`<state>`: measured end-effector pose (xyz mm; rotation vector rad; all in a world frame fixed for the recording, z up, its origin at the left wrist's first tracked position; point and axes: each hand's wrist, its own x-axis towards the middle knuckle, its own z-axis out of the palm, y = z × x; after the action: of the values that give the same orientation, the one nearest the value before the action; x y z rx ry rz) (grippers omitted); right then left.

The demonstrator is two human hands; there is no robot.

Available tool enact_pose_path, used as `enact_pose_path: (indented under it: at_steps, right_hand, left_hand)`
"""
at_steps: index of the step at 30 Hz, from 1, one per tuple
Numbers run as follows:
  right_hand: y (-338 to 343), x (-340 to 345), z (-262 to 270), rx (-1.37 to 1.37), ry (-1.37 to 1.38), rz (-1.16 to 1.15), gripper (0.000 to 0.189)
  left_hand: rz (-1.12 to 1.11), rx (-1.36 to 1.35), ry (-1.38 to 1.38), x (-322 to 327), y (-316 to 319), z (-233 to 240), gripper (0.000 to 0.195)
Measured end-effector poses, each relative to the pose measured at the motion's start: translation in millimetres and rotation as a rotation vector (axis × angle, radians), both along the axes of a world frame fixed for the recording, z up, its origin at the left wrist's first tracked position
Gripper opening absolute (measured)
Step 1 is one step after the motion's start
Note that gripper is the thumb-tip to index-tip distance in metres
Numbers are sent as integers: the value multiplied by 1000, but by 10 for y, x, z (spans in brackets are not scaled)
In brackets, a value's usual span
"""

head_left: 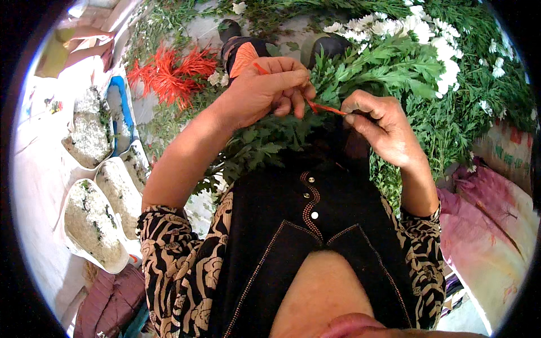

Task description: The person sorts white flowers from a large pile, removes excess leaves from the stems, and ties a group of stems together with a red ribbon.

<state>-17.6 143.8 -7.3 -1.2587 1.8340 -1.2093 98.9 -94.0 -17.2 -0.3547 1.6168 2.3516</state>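
Note:
Between my two hands runs a short length of red twine (327,109). My left hand (274,86) has its fingers curled around one part of it, and a red end sticks out above the knuckles. The thumb and forefinger of my right hand (380,126) pinch the other end. Just beneath and beyond the hands lies a bunch of white chrysanthemums, with leafy green stems (380,72) and white blooms (448,63) towards the right. Whether the twine passes around the stems is hidden by my hands.
A tangle of red twine strands (175,74) lies on the left. White shoes (95,224) stand at the far left, near another person's hand (91,42). Cut greenery (448,126) covers the right side, beside a pink cloth (486,203). A maroon garment (110,298) lies at lower left.

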Motion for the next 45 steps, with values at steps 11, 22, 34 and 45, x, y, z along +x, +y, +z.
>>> enact_pose_path:
  at_steps: [11, 22, 34, 45]
  right_hand:
    - [-358, 48, 72, -289, 298, -164, 29]
    - [-209, 249, -77, -246, 593, -105, 9]
    - [-605, -187, -75, -124, 453, -4, 23]
    - [-735, -245, -165, -85, 274, 50, 21]
  left_hand:
    - [125, -453, 211, 84, 286, -42, 8]
    - [213, -224, 102, 76, 239, -67, 10]
    - [17, -1641, 1061, 65, 134, -93, 20]
    - [238, -1534, 911, 123, 103, -188, 26]
